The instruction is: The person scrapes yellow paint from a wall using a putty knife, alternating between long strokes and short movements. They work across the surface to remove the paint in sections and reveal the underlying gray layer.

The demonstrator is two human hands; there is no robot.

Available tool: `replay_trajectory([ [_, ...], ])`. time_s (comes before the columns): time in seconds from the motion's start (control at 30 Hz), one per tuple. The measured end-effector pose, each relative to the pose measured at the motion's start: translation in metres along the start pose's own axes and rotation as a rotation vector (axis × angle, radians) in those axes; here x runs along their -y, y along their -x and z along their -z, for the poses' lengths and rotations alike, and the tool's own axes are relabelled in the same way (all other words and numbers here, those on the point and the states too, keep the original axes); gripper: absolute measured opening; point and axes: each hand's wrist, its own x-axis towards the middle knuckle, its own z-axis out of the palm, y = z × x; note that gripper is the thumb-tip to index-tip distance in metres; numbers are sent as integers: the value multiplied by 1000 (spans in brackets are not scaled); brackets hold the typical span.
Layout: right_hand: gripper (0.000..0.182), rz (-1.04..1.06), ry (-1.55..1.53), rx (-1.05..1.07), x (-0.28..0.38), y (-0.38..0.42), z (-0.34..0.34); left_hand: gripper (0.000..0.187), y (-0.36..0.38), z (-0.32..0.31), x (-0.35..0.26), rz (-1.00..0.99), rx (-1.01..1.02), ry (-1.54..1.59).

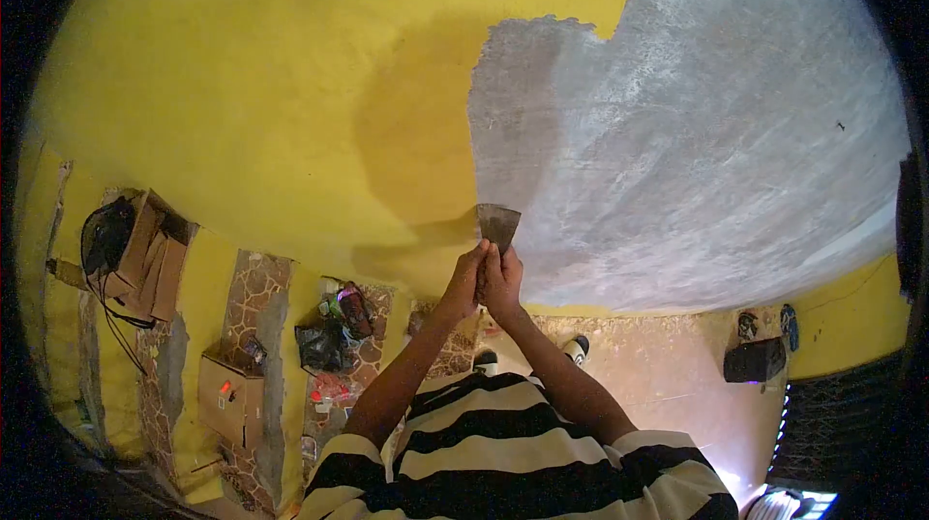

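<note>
A scraper with a broad metal blade [498, 222] points up at the wall, near the border between yellow paint [242, 104] and a bare grey-white area [677, 133]. My left hand [466, 280] and my right hand [501, 280] are close together around its lower end, fingers closed on it. The handle is hidden by the fingers. Grey surface lies to the right of the blade, yellow paint to its left. Whether the blade touches the wall is unclear.
Stone-patterned steps at the left hold cardboard boxes [232, 399], a black bag [324, 346] and a box with black cables [155, 259]. A dark container [755, 360] stands on the floor at the right. A dark metal grille [842, 423] is at lower right.
</note>
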Motion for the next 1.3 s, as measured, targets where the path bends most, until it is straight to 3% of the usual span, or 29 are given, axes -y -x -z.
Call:
replay_trajectory([
  [0.1, 28, -56, -23, 31, 9, 1, -2, 41, 4, 5, -6, -20, 85, -87],
  [0.3, 29, 11, 99, -27, 13, 1, -5, 40, 6, -11, -6, -44, 2, -17],
  [0.4, 29, -49, -29, -22, 27, -4, -8, 40, 5, -18, -15, -54, -40, -26],
  [0.53, 27, -28, -27, -1, 60, -18, -15, 40, 23, -46, -66, -68, 23, -110],
  [0.67, 25, -66, -39, -9, 81, -9, -14, 46, 28, -51, -65, -128, 71, -141],
  [0.87, 22, 12, -35, 0, 98, -15, -20, 52, 37, -64, -88, -180, 43, -345],
  [1.0, 23, 25, -19, -56, 87, -10, -19, 52, 33, -57, -71, -236, 18, -311],
  [1.17, 22, 81, 35, -32, 113, -23, -26, 50, 44, -76, -110, -196, 34, -379],
  [1.3, 21, 65, -41, -23, 109, -12, -24, 49, 48, -74, -100, -254, 27, -364],
])
